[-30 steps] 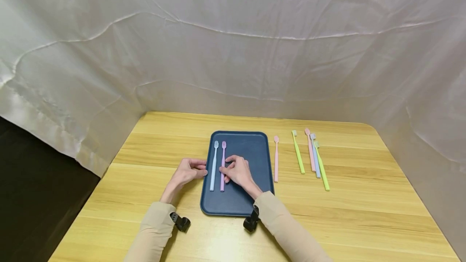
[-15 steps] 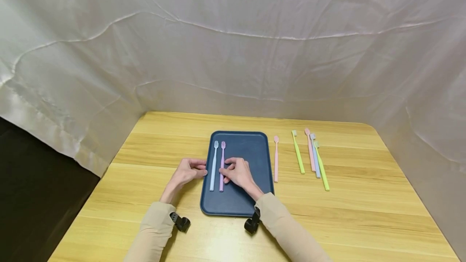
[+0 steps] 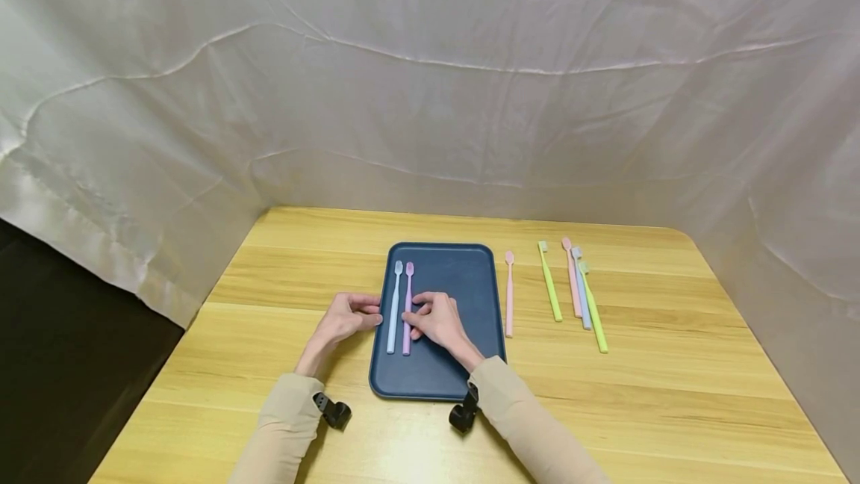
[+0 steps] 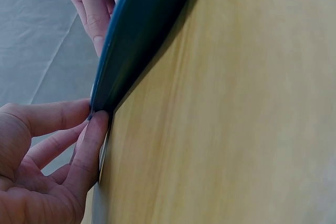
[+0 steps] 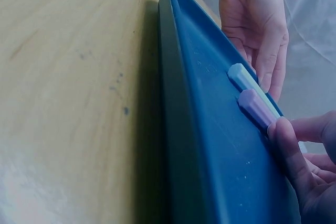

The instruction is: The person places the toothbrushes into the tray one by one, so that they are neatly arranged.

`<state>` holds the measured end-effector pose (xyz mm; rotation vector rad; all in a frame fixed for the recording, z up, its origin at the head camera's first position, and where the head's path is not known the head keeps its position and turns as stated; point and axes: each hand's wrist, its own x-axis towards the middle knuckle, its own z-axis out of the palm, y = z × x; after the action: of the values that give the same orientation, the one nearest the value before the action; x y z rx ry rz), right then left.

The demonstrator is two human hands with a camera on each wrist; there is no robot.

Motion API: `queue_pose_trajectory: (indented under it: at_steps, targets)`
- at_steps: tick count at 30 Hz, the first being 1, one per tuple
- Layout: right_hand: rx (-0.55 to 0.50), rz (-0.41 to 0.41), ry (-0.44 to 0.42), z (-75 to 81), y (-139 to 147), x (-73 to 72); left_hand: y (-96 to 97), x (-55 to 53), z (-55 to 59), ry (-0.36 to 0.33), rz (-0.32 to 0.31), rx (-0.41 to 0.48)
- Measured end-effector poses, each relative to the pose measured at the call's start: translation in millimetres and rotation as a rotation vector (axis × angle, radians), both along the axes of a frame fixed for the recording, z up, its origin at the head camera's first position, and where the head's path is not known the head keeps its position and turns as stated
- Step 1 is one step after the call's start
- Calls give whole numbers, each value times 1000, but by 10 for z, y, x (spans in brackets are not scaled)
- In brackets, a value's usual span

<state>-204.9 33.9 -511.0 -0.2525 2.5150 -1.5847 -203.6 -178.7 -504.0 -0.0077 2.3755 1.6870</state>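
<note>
A navy tray (image 3: 463, 282) bears two toothbrushes lying side by side, heads pointing away. Light blue is the left toothbrush (image 3: 394, 312); purple is the right toothbrush (image 3: 407, 297). My right hand (image 3: 440, 323) reaches over the tray and pinches the purple toothbrush's handle, whose butt end (image 5: 253, 103) shows in the right wrist view. A narrow gap parts it from the blue one. At the tray's left edge is my left hand (image 3: 346, 317), its thumb and fingertips touching the outer rim. In the left wrist view, the thumb (image 4: 94, 135) lies against that rim.
Right of the tray lie a pink toothbrush (image 3: 509, 297) and a lime green toothbrush (image 3: 551, 286). Farther right, a pink (image 3: 573, 282), a blue (image 3: 582, 301) and a green toothbrush (image 3: 596, 316) lie close together. Pale curtains (image 3: 430, 118) stand behind the wooden table (image 3: 638, 409).
The purple toothbrush has shifted slightly left, nearer the blue one, with my right hand moving along with it. My left hand stays at the tray's edge.
</note>
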Motion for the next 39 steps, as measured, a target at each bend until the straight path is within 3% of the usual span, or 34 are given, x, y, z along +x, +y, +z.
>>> queue_pose_trajectory:
  at_steps: [39]
  targets:
    - [20,-18,15,-14,-32,10,10,-6,7,10,-11,-20]
